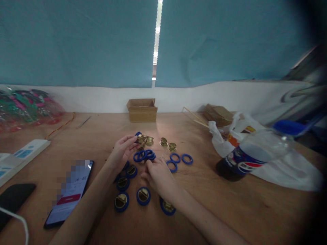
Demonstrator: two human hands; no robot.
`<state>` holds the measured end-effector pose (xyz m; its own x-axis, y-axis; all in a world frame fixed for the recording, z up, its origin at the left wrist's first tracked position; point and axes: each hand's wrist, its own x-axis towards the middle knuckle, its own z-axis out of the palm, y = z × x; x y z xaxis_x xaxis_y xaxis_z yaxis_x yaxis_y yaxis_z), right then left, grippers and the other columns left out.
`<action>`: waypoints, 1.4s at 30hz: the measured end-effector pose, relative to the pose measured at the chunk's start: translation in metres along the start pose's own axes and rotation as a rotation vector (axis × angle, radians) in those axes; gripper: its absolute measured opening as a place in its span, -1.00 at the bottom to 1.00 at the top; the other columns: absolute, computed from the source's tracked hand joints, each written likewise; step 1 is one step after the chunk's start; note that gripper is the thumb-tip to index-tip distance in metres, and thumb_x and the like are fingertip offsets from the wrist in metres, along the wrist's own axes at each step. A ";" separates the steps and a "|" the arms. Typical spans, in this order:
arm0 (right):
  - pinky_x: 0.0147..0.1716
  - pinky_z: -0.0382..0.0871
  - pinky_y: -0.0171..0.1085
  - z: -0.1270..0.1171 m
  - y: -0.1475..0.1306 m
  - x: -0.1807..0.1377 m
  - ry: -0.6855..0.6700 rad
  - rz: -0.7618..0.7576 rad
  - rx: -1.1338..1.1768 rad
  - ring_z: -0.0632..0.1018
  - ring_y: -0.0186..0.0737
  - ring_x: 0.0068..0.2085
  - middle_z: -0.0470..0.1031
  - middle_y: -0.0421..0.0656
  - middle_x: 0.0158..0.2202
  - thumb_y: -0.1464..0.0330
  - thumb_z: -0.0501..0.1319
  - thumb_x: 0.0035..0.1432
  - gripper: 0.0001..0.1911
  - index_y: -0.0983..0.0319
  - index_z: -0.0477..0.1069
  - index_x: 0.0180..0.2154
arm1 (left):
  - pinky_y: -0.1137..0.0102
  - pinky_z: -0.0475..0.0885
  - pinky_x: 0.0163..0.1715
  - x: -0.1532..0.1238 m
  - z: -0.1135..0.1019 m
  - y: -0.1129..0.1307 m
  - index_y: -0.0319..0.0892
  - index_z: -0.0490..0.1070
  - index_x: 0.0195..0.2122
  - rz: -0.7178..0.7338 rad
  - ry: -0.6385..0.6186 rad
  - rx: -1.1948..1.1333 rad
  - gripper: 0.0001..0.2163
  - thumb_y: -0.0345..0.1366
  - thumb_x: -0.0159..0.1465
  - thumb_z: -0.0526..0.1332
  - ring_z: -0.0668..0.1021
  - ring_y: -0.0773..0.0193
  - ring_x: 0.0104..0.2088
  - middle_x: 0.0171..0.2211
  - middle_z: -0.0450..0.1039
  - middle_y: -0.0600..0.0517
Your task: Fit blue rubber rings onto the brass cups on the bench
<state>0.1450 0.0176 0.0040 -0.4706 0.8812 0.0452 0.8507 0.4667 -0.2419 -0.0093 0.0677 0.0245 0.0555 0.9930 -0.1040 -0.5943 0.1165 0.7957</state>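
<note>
My left hand [124, 152] reaches to the middle of the table, its fingertips closed at the edge of a gold metal disc [141, 138] in a small heap. A bit of blue ring [138, 133] shows just behind those fingertips. My right hand [159, 175] is curled in a pinch beside several overlapping blue rings [140, 156]; what its fingers hold is hidden. Below the hands lie several blue rings with gold discs set in them, such as this round piece [143, 196]. Two loose gold discs [172, 147] lie further right, near separate blue rings [187, 159].
An open cardboard box [142, 113] stands at the back. To the right, a cola bottle [251, 156] lies tilted on a white plastic bag [283, 173]. On the left are a phone [70, 197], a power strip [24, 158], a black device [15, 200] and plastic-wrapped items [28, 107].
</note>
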 end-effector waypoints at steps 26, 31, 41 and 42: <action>-0.29 0.21 -0.26 0.002 0.014 -0.001 0.075 -0.026 0.234 0.44 -0.16 -0.27 0.46 -0.13 -0.35 0.26 0.33 0.03 -0.76 0.25 0.35 -0.32 | 0.48 0.45 -0.28 -0.003 0.002 0.002 -0.26 0.44 -0.41 0.000 0.003 -0.001 -0.82 -0.41 -0.02 0.40 0.59 0.34 -0.40 -0.43 0.55 0.03; -0.29 0.19 -0.31 -0.016 0.024 -0.005 -0.035 -0.157 0.356 0.41 -0.23 -0.25 0.44 -0.21 -0.34 0.46 0.28 0.03 -0.78 0.20 0.37 -0.23 | 0.47 0.45 -0.30 -0.004 0.003 0.001 -0.26 0.43 -0.41 -0.012 0.004 0.015 -0.79 -0.39 -0.05 0.42 0.59 0.33 -0.40 -0.43 0.55 0.03; -0.26 0.17 -0.30 -0.022 0.023 -0.009 -0.125 -0.181 0.325 0.38 -0.21 -0.20 0.40 -0.19 -0.26 0.37 0.33 0.02 -0.78 0.16 0.43 -0.22 | 0.43 0.44 -0.26 -0.002 -0.001 -0.002 -0.25 0.43 -0.39 -0.023 -0.019 0.038 -0.79 -0.39 -0.04 0.41 0.59 0.29 -0.36 -0.40 0.55 0.01; -0.25 0.17 -0.30 -0.021 0.023 -0.009 -0.128 -0.184 0.317 0.38 -0.21 -0.19 0.40 -0.18 -0.26 0.37 0.33 0.02 -0.79 0.17 0.44 -0.23 | 0.43 0.44 -0.26 -0.002 0.000 -0.002 -0.25 0.43 -0.38 -0.023 -0.019 0.039 -0.79 -0.40 -0.04 0.41 0.59 0.30 -0.37 -0.40 0.55 0.01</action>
<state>0.1735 0.0220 0.0184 -0.6508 0.7593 -0.0004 0.6441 0.5518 -0.5297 -0.0083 0.0655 0.0227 0.0842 0.9902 -0.1110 -0.5608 0.1392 0.8162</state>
